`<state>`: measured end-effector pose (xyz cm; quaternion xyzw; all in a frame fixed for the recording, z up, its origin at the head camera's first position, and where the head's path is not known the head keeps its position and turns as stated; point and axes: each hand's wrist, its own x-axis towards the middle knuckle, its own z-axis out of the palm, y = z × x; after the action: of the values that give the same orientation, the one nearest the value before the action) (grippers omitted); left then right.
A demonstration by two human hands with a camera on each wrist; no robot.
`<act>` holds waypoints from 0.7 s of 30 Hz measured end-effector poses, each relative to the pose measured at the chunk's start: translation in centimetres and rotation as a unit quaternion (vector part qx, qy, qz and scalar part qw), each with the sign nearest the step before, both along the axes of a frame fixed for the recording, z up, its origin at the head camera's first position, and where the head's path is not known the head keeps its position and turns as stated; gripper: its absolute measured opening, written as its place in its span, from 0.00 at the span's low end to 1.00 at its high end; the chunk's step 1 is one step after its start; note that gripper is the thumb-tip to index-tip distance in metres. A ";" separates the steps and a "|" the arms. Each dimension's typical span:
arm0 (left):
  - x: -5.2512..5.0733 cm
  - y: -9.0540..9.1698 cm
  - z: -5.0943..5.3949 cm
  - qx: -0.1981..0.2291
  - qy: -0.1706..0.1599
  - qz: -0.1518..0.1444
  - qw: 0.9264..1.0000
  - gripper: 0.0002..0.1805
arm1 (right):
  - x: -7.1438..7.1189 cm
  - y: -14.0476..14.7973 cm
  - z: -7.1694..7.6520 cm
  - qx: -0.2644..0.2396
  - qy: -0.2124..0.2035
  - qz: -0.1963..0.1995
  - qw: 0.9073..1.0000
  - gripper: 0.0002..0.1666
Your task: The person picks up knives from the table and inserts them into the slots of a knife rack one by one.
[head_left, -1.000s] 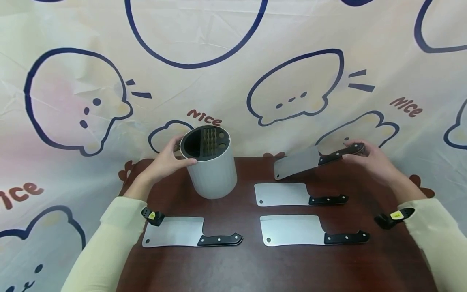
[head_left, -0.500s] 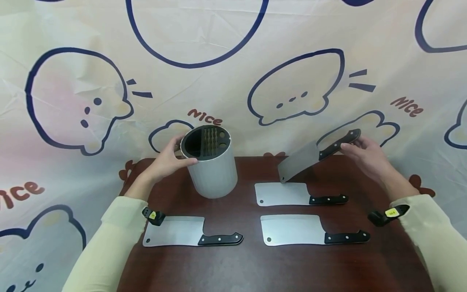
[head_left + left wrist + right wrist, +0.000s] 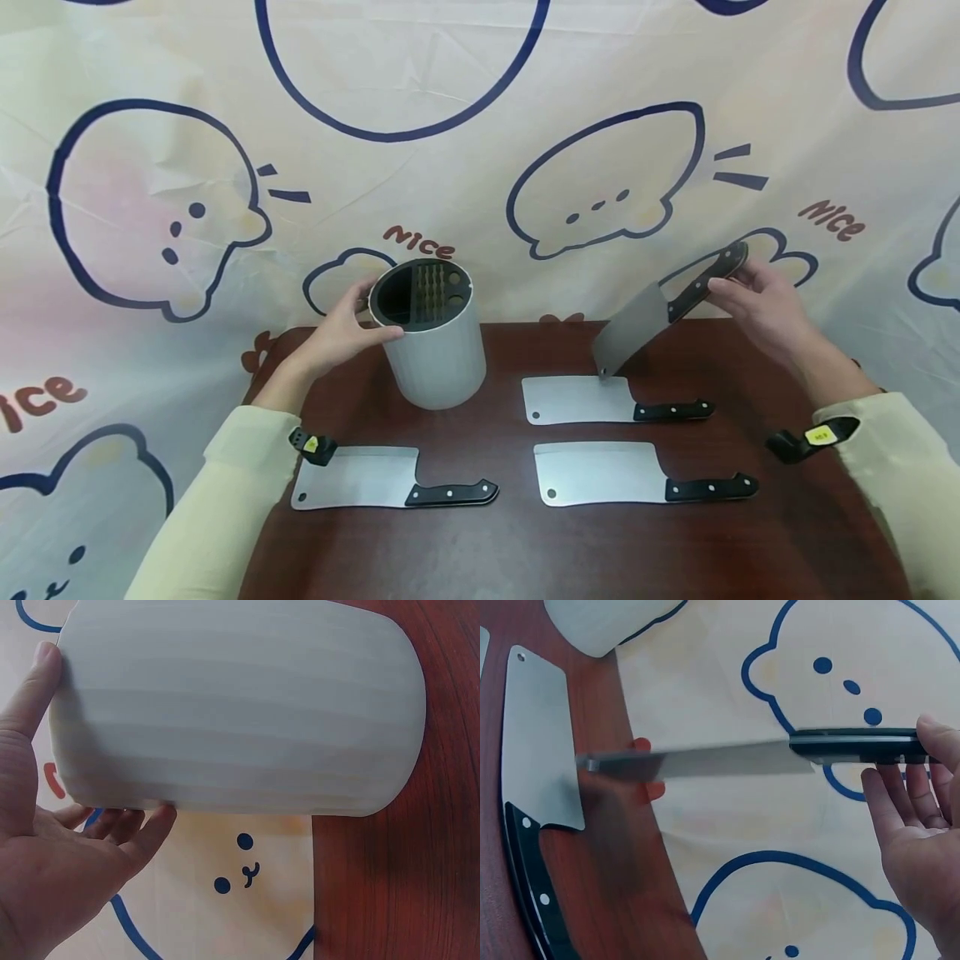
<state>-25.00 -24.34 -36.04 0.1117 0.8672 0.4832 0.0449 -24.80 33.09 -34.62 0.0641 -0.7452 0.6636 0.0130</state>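
My left hand (image 3: 347,327) holds the white round knife holder (image 3: 442,367) near its top, thumb at the rim and fingers around the far side. The holder stands upright; its dark insert has a wide slot, a row of narrow slots and small round holes. At the right, my right hand (image 3: 765,310) grips the end of a cleaver's black handle (image 3: 862,744). This cleaver (image 3: 633,327) is tilted, handle up and blade slanting down to the left. In the head view its blade tip overlaps another cleaver (image 3: 577,398); the right wrist view shows it edge-on.
Two more cleavers lie flat, one at the front right (image 3: 600,472) and one at the front left (image 3: 367,477), their handles to the right. The dark wooden table (image 3: 510,550) ends at a patterned cloth (image 3: 465,183) behind.
My right hand has raised the cleaver's handle, so the blade tilts more steeply, and its tip has shifted right. The left hand and knife holder have stayed put.
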 end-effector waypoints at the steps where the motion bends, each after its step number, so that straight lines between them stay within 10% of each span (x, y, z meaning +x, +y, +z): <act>1: 0.0 0.0 0.0 -0.001 -0.001 0.000 1.000 0.57 | 0.0 -0.1 0.2 0.000 0.004 0.001 1.000 0.17; 9: 0.0 0.2 0.1 -0.015 -0.006 0.002 1.000 0.59 | 0.7 -0.5 2.2 0.088 0.021 -0.028 0.995 0.18; 21: 0.0 0.0 0.1 -0.017 -0.005 0.004 1.000 0.59 | 1.3 -0.9 5.2 -0.021 0.042 -0.003 0.999 0.18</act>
<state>-25.00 -24.32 -35.89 0.1053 0.8755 0.4690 0.0496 -23.54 32.15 -29.38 0.0893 -0.7298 0.6761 0.0476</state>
